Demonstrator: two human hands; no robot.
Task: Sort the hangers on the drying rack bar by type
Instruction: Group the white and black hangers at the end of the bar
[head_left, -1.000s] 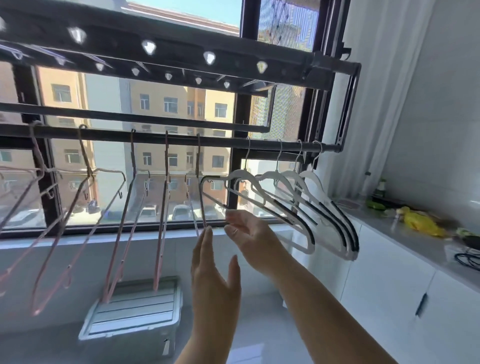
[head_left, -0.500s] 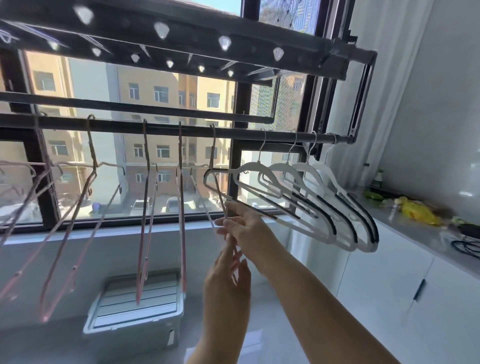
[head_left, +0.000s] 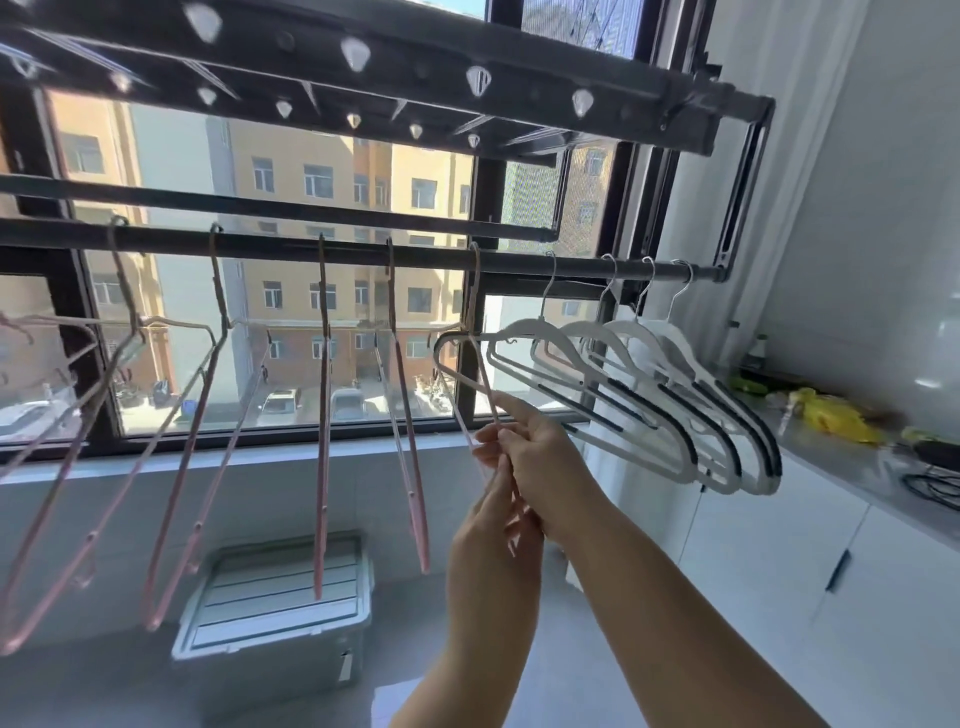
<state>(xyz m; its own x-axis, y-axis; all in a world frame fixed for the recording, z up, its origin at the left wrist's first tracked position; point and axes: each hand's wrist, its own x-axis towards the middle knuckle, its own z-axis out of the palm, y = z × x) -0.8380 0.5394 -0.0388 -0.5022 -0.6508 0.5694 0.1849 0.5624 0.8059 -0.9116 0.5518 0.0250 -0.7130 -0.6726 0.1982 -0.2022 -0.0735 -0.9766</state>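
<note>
Pink hanger (head_left: 483, 379) pinched by raised right hand (head_left: 540, 467), left hand (head_left: 488, 530) touching it below.

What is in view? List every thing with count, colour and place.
bar: one, dark, across the window
upper rack: one, dark with pale clips, overhead
pink hangers: at least five, pink, left and middle of the bar
white hangers: four, white with black strips, right end of the bar
box: one, grey, on the floor under the window
counter: one, pale, at right
cabinets: white, under the counter
yellow item: one, yellow, on the counter
cable: one, black, on the counter, far right
right hand: pinches the rightmost pink hanger
left hand: at the same hanger, grip unclear
</note>
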